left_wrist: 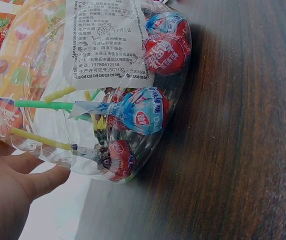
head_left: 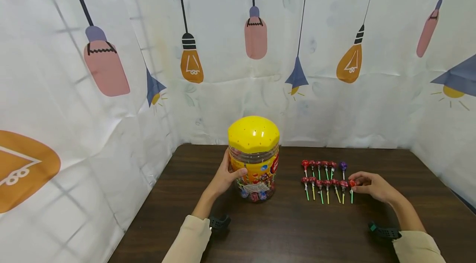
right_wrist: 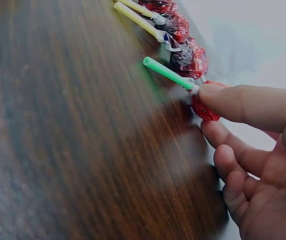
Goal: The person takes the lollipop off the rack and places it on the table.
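A clear plastic candy jar (head_left: pixel 254 172) with a domed yellow lid (head_left: pixel 253 134) stands on the table, tilted slightly. My left hand (head_left: pixel 227 175) grips its left side, thumb across the front and the other fingers partly hidden behind. Wrapped lollipops (left_wrist: pixel 143 111) show through the jar wall in the left wrist view, below a white printed label (left_wrist: pixel 105 42). On the right, my right hand (head_left: pixel 373 186) pinches a red lollipop (right_wrist: pixel 205 107) with a green stick between thumb and index finger. That lollipop is at the right end of the front row.
Two rows of lollipops lie on the dark wooden table (head_left: pixel 275 230), sticks pointing toward me. A purple lollipop (head_left: pixel 343 166) ends the back row on the right. Behind the table hangs a white curtain (head_left: pixel 223 106) printed with lamps. Each wrist wears a black band (head_left: pixel 220 222).
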`<state>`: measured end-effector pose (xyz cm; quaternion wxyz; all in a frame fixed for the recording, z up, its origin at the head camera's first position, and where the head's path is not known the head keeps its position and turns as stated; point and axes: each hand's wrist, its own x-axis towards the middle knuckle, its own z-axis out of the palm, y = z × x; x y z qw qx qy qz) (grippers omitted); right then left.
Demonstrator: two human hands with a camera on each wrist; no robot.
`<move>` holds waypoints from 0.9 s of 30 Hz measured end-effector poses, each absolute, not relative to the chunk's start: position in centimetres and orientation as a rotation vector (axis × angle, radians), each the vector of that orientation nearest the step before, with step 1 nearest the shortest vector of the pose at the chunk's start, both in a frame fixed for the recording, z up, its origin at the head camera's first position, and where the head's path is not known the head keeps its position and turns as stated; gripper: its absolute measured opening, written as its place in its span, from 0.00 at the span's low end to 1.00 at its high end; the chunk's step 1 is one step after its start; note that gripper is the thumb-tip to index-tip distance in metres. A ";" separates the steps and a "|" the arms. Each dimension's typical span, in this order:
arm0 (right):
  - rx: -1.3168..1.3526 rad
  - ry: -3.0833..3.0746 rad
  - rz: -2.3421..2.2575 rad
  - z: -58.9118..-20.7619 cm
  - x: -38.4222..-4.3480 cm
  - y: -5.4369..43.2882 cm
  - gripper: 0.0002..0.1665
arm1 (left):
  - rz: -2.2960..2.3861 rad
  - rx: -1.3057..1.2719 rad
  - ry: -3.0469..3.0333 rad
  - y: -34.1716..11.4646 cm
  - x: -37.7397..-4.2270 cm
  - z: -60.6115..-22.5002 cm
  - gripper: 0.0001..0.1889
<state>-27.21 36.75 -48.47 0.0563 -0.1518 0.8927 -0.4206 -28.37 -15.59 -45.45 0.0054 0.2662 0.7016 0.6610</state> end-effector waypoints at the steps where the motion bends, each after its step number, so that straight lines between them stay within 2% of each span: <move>1: -0.464 2.706 -1.281 -48.5 -27.2 36.8 0.23 | 2.068 0.836 2.197 -15.6 -28.4 -45.4 0.50; 12: -0.464 2.704 -1.280 -48.6 -27.1 37.0 0.23 | 2.074 0.871 2.179 -15.7 -28.6 -45.7 0.49; 27: -0.308 2.728 -1.366 -46.7 -26.5 37.4 0.28 | 2.036 0.888 2.219 -15.8 -28.2 -45.3 0.48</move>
